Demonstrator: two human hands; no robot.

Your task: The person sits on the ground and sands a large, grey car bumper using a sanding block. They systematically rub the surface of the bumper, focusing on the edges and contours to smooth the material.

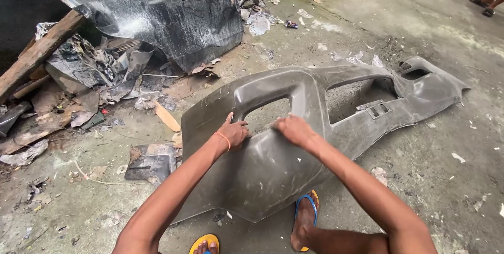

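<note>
Both hands, left hand (234, 131) and right hand (295, 129), pressed half-closed on the grey bumper (273, 164) beside its cutout edge; open concrete floor (446, 180) lay right.

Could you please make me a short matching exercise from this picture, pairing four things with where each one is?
Things:
1. left hand
2. right hand
3. wooden beam
4. yellow sandal

Places:
A. leaning at the far left over the scrap pile
B. at the bottom edge, under a foot
C. on the grey car bumper, right of its near opening
D. on the bumper, left of that opening, wrist with an orange band

Pairs: 1-D, 2-C, 3-A, 4-B
</note>
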